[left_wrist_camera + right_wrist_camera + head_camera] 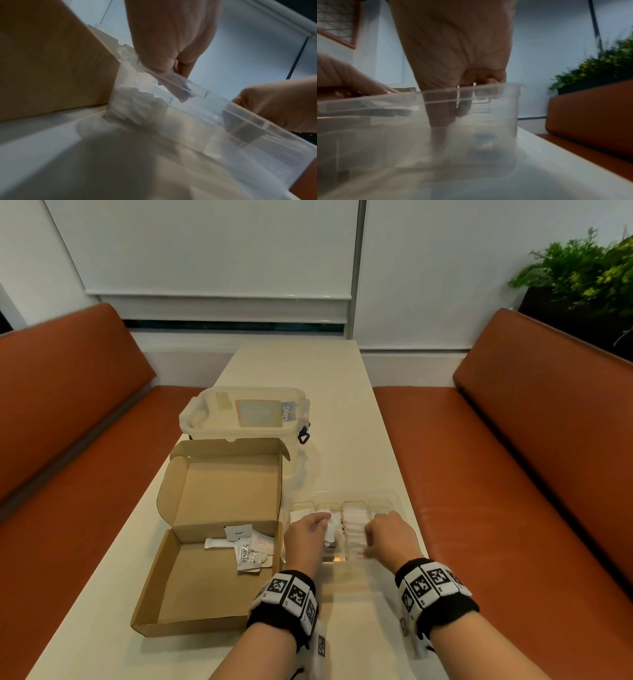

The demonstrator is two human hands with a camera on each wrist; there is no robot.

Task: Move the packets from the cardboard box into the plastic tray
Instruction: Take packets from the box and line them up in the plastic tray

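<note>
Both hands work inside the clear plastic tray (pixel 394 501), which sits on the tabletop (pixel 342 412) directly ahead of the wrists. The left hand (pixel 305 534) has its fingers curled and pinches a white packet (pixel 330 520) over the tray's left compartments. The left wrist view shows thumb and fingers pressed together on a thin sachet edge at the tray rim. The right hand (pixel 388 534) reaches into the right-hand compartments with fingers bent downward. The right wrist view shows a fingertip pressed toward the tray floor, but whether it grips a packet cannot be determined through the blurred wall.

Task progress, as judged: partly complete. Several white packets already lie in the tray beneath and between the hands. A small cluster of remaining packets (pixel 245 546) lies in the cardboard box (pixel 191 587), just left of the left hand, against the fold where lid meets base. These remain to be transferred.

Materials:
- Tray: thin, transparent, rigid plastic with moulded dividers and a rolled rim; likely light and prone to sliding.
- Packets: flat, rectangular paper or foil sachets, white with small print, some creased; they appear pliable and stackable.
- Box: brown corrugated cardboard, shallow, matte, with its hinged lid standing open beyond the base.

Beyond the box and further from the left hand stands a translucent lidded storage container (pixel 245 414) with clip latches. Orange upholstered benches (pixel 513 474) flank the tabletop on both sides.
</note>
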